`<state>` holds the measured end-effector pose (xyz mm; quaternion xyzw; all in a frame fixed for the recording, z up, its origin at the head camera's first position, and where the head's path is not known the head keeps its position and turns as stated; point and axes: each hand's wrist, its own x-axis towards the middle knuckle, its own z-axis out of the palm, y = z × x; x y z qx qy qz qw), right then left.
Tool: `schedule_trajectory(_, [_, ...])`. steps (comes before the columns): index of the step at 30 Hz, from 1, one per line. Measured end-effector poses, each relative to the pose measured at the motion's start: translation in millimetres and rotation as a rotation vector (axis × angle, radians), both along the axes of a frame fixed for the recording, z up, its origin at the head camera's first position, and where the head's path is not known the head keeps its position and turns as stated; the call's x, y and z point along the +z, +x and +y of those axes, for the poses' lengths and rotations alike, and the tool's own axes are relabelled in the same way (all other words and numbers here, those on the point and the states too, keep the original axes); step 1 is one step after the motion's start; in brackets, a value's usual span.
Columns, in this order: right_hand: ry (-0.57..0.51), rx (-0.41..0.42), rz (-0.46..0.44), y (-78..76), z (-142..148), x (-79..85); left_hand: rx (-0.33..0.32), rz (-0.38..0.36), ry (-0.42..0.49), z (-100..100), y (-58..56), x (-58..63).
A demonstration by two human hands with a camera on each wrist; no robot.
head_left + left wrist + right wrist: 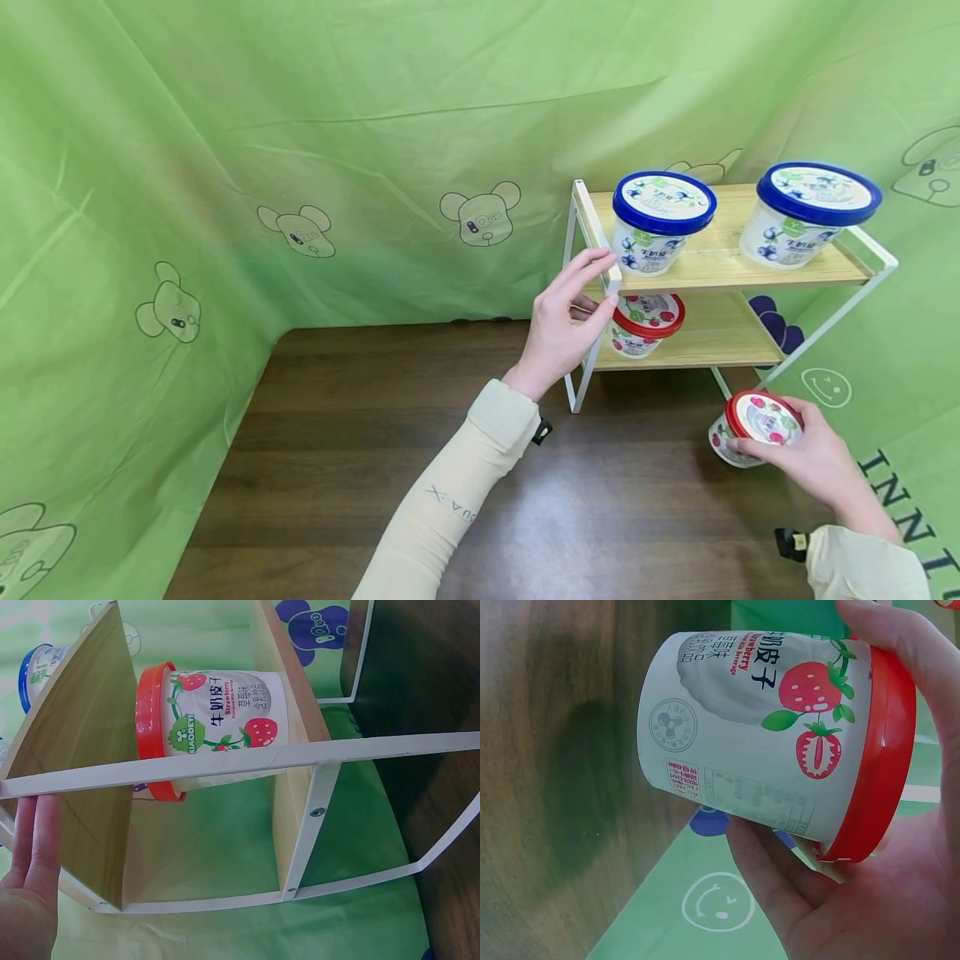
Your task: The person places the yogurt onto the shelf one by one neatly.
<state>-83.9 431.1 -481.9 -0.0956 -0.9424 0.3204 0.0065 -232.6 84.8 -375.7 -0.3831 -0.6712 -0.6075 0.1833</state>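
Note:
My right hand (pixel 813 458) grips a white tub with a red lid (pixel 765 418), thumb on one side and fingers on the other. Strawberries are printed on this tub (pixel 742 727), which is tilted and casts a shadow on the table. My left hand (pixel 562 321) holds the front left corner of a two-tier shelf rack (pixel 697 285), its thumb and fingers about the white frame. Two fingers (pixel 43 840) meet a white bar in the left wrist view. Another red-lidded strawberry tub (pixel 637 343) stands on the lower shelf, near that hand.
Two blue-lidded blueberry tubs, one left (pixel 663 204) and one right (pixel 810 196), stand on the upper shelf. A dark brown wooden table (pixel 360 467) lies under the rack. Green cloth (pixel 375 150) with cartoon prints hangs behind and at both sides.

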Motion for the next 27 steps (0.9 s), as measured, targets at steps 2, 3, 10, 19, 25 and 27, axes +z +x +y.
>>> schedule_trajectory(2, [-0.005,0.001,0.006,-0.2,-0.8,1.8,0.001,-0.001,-0.005,-0.2,0.0,0.1])
schedule_trajectory(3, [-0.007,0.001,0.01,-0.5,-1.4,2.8,0.001,-0.002,-0.006,-0.2,0.1,0.2])
schedule_trajectory(10, [-0.014,-0.001,0.02,-2.0,-6.1,10.8,0.01,-0.009,-0.012,-0.4,1.4,0.4])
schedule_trajectory(19, [-0.014,-0.053,0.062,-3.5,-13.0,21.7,0.0,-0.006,-0.012,-0.1,0.8,0.3])
schedule_trajectory(25, [-0.006,-0.074,0.082,-5.0,-13.3,30.5,0.004,0.002,-0.01,-0.3,0.0,0.3])
schedule_trajectory(27, [-0.011,-0.081,0.08,-5.5,-13.3,33.2,0.006,-0.003,-0.014,0.1,-0.7,-0.5])
